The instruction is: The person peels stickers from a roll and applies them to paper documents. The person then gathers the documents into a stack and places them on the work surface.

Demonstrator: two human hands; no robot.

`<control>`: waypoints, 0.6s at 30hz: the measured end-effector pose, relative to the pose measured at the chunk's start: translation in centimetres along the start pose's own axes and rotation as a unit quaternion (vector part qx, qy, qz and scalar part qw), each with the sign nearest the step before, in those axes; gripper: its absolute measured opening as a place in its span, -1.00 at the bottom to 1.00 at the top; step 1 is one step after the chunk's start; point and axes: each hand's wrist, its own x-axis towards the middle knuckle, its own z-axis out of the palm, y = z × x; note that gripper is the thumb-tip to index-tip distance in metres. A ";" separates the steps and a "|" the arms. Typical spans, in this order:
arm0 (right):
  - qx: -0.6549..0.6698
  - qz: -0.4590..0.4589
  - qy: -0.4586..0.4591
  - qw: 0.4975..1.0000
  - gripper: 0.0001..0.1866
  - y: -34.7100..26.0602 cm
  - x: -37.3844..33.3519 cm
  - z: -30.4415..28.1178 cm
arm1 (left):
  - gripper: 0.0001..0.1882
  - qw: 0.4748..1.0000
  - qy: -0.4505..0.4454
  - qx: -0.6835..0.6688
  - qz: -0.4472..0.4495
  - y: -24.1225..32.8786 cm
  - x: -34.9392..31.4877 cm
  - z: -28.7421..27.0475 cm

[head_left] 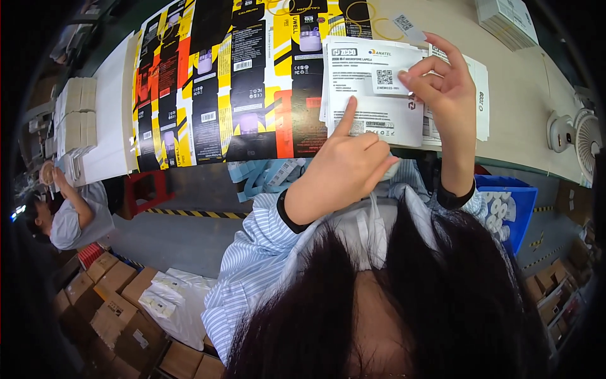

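Observation:
A white printed leaflet (353, 82) lies uppermost on a stack at the table's near edge. My right hand (445, 88) reaches over its right side, thumb against the edge of a small white QR-code sticker (386, 81) and other fingers curled behind. By the raised index fingertip of that hand is a second QR-code sticker (409, 28), tilted above the stack. My left hand (347, 164) rests at the leaflet's lower edge, its index finger stretched onto the paper and its other fingers curled. Something pale shows beside those curled fingers; its kind is hidden.
Flat black, yellow and red printed box sheets (246, 82) cover the table to the left. White stacks (508, 22) stand far right, near a small fan (587, 142). A blue bin (521, 202) of white rolls sits below. Another person (82, 211) works at left; cartons (129, 328) fill the floor.

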 end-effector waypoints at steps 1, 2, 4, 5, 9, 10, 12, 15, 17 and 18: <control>-0.011 0.012 -0.002 1.000 -0.43 0.0 -0.2 0.2 | -0.81 0.999 -0.032 0.030 -0.008 -0.1 -0.2 0.3; -0.012 0.013 0.000 1.000 -0.43 -0.1 -0.3 0.5 | -0.81 0.999 -0.034 0.028 -0.007 -0.1 -0.2 0.4; -0.036 0.019 0.003 0.999 -0.41 -0.3 -0.6 1.0 | -0.81 0.999 -0.033 0.037 -0.007 -0.1 -0.1 0.6; -0.048 0.023 0.004 0.999 -0.40 -0.3 -0.8 1.1 | -0.81 0.999 -0.032 0.042 -0.007 -0.2 -0.1 0.7; -0.065 0.024 0.011 0.998 -0.41 -0.5 -1.7 1.5 | -0.81 1.000 -0.009 -0.019 -0.008 -1.3 -1.0 1.2; -0.066 0.026 0.014 0.997 -0.41 -0.5 -1.8 1.6 | -0.81 1.000 -0.011 -0.022 -0.007 -1.5 -1.2 1.2; -0.074 0.019 0.015 0.997 -0.41 -0.7 -1.9 1.7 | -0.81 0.998 -0.030 -0.052 0.000 -1.9 -1.7 1.1; -0.081 0.016 0.017 0.996 -0.41 -0.5 -1.8 1.8 | -0.82 0.997 -0.042 -0.068 0.007 -2.0 -1.6 1.0; -0.086 0.014 0.020 0.996 -0.41 -0.2 -1.8 1.9 | -0.81 0.997 -0.043 -0.067 0.012 -1.9 -1.4 0.9; -0.087 0.015 0.021 0.996 -0.41 -0.2 -1.8 2.0 | -0.81 0.997 -0.044 -0.068 0.013 -1.9 -1.3 0.8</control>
